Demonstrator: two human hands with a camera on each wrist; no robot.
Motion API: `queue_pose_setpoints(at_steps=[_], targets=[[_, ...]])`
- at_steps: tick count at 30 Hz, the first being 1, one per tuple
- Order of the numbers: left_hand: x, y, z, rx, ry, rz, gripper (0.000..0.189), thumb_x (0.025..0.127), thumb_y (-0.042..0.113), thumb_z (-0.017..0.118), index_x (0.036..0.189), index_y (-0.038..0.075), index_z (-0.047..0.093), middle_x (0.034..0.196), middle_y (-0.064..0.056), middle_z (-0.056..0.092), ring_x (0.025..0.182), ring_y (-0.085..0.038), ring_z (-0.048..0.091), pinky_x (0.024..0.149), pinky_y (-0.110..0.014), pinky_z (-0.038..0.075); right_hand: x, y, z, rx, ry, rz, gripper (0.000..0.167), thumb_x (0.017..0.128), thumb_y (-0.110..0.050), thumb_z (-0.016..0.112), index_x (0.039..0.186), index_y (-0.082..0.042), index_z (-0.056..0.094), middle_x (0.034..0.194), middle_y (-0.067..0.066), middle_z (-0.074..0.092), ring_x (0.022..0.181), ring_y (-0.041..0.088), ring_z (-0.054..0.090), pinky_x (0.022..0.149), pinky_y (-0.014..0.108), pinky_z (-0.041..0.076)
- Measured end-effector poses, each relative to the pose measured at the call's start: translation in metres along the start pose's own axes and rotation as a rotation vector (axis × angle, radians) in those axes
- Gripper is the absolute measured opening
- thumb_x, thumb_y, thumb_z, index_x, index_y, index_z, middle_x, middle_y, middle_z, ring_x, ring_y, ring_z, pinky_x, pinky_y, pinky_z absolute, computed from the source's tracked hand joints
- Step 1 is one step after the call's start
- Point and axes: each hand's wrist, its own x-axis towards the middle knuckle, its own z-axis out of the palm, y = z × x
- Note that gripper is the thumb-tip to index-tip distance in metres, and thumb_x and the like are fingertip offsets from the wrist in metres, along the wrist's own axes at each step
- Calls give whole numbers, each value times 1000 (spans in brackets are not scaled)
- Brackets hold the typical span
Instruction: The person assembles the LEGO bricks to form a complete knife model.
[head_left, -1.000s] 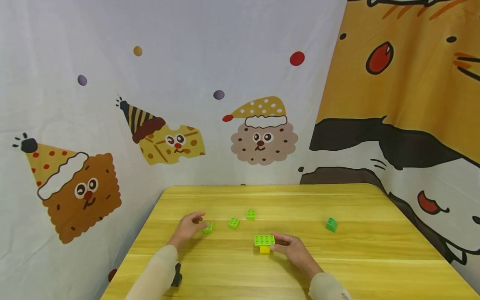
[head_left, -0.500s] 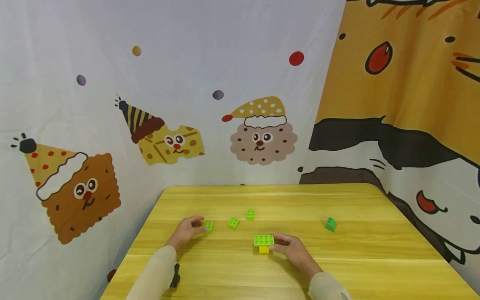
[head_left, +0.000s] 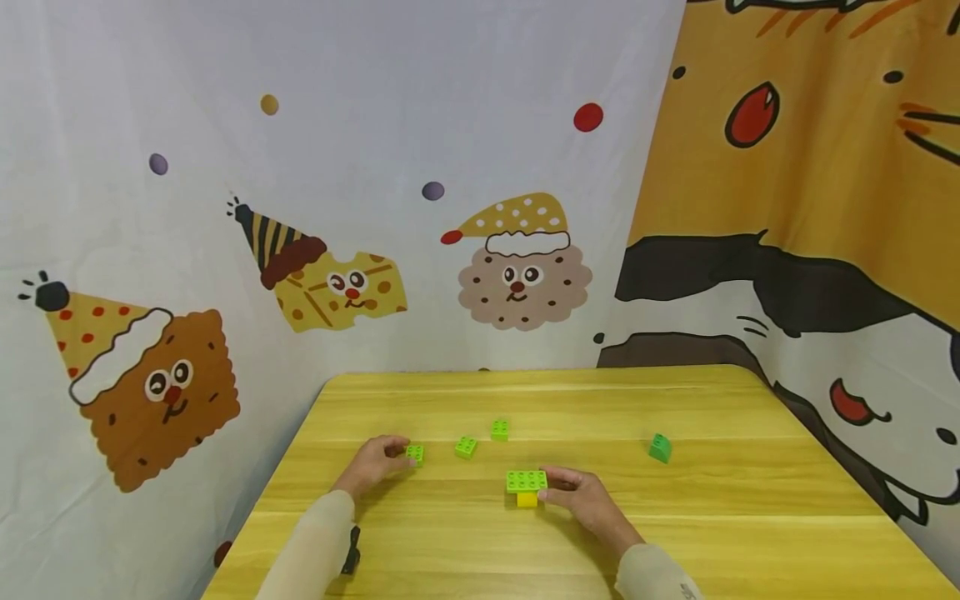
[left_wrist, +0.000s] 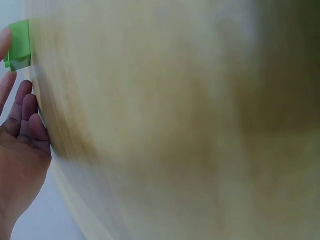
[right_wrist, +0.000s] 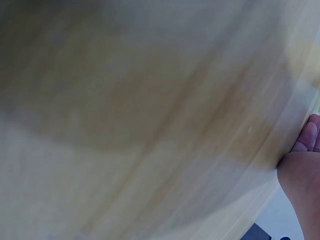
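Observation:
My left hand (head_left: 377, 462) is at a small light green toy brick (head_left: 415, 454) on the table, thumb and forefinger at its sides. The left wrist view shows that brick (left_wrist: 20, 42) between two of the fingertips, the other fingers (left_wrist: 30, 112) loosely bent. My right hand (head_left: 588, 500) pinches the right end of a longer light green brick (head_left: 527, 481), which sits on top of a yellow brick (head_left: 527, 499). At the right border of the right wrist view only part of the right hand (right_wrist: 302, 160) appears; its bricks are out of sight there.
Two more light green bricks (head_left: 466, 447) lie between the hands, farther back. A darker green brick with a curved side (head_left: 660, 448) is toward the right of the wooden table (head_left: 720, 517). Beside the left sleeve is a black object (head_left: 351, 552). A patterned cloth (head_left: 375, 125) hangs behind.
My left thumb has come down from over the small brick to its near side. The right hand keeps its grip on the joined bricks in the same place.

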Motion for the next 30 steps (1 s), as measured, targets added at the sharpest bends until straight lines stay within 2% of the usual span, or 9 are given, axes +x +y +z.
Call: queue_pose_setpoints(at_steps=[9,16,23,30], targets=[[-1,0,1,40,2,11,44,84,17,81,122,1,67,122,-13,62,114,-34,57,96,-51,46,1,1,1,10,-5,-5,52,86,-20,80,130,1,63,121,16,66,107,25,62,88,38,52],[1,-1,3,49,13,16,42,83,18,82,119,2,68,117,-10,63,108,-28,58,93,-48,47,-1,0,1,4,1,5,52,86,-20,80,131,1,63,123,16,65,108,25,62,89,39,52],[2,1,5,37,34,-2,36,83,20,82,113,4,70,106,-6,65,96,-21,59,83,-40,51,-1,0,1,6,9,13,53,86,-20,80,131,1,62,124,16,65,109,25,62,89,39,52],[2,6,5,28,42,-18,29,84,23,81,108,8,71,103,-3,66,95,-20,59,85,-40,50,0,1,1,20,-3,4,53,86,-20,80,131,1,62,122,15,66,107,24,62,88,37,52]])
